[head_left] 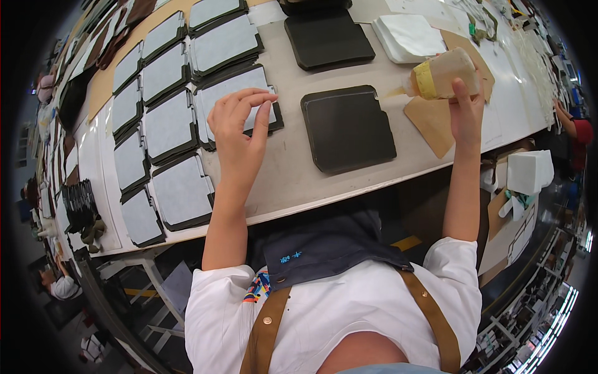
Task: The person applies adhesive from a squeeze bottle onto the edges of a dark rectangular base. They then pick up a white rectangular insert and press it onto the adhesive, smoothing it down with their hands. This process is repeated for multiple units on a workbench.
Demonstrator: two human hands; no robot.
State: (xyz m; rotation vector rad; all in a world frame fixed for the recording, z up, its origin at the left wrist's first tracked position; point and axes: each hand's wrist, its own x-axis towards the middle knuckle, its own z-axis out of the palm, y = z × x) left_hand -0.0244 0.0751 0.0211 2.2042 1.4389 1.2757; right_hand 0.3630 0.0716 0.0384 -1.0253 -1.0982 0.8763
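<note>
My right hand point(466, 115) is wrapped round a translucent squeeze bottle point(445, 73) with a yellow band. The bottle lies tilted nearly level, its thin nozzle pointing left at the upper right corner of a black flat panel point(349, 131); whether the tip touches cannot be told. That panel has a notched right side and lies on the table in front of me. Above the nearest stack of pale-faced, black-edged panels point(233, 84) hovers my left hand point(240, 118). Its fingers are loosely bent, the thumb a little apart from them, with nothing visible between.
More stacks of pale-faced panels point(168, 128) fill the table's left side. Beyond the black panel lies a pile of black panels point(330, 38). White sheets point(408, 37) and brown card point(430, 121) lie to the right. The table's front edge point(349, 194) runs before my body.
</note>
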